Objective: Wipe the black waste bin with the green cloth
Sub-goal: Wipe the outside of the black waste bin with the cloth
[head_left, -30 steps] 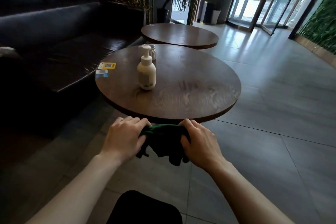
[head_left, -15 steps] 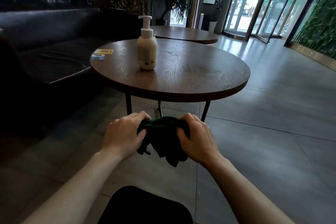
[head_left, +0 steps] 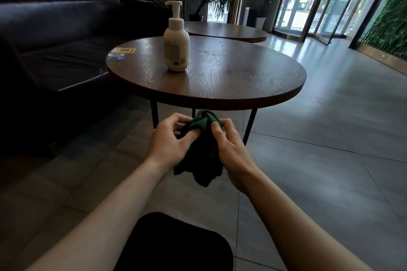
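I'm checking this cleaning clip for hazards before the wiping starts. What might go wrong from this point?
The cloth is bunched between the left hand and right hand, with loose ends hanging, so it may wipe poorly or slip. No waste bin can be seen, so the person must move first. The table edge is close ahead, and a bump might topple the pump bottle.

Behind the round table [head_left: 231, 86], the second table [head_left: 229, 32] is partly hidden by the pump bottle [head_left: 176, 37], whose label print is too small to read; both hands cover the middle of the green cloth [head_left: 201, 156], and the left edge crops the sofa [head_left: 55, 46]
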